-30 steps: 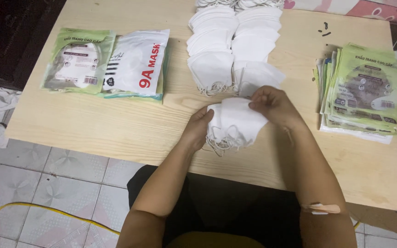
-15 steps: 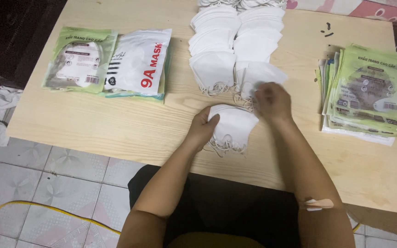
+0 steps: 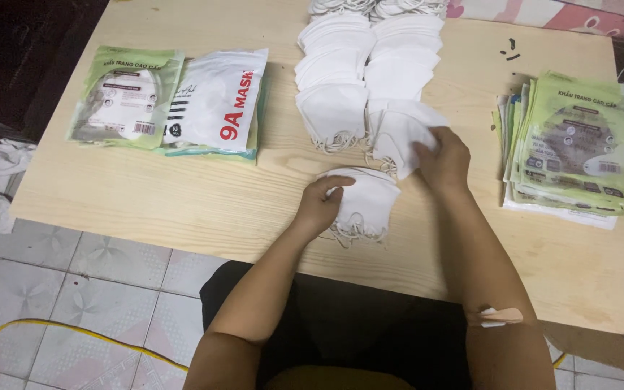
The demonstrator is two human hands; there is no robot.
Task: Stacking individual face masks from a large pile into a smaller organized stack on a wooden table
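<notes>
A pale wooden table (image 3: 182, 195) fills the view. Two overlapping rows of white face masks (image 3: 370, 72) run down its middle. A stack of green printed pouches (image 3: 572, 144) lies at the right edge, and filled packets (image 3: 171, 105) lie at the left. The left hand (image 3: 321, 204) presses, fingers curled, on a small pile of masks (image 3: 366, 206) near the table's front edge. The right hand (image 3: 442, 159) pinches the nearest mask (image 3: 399, 130) of the right row.
</notes>
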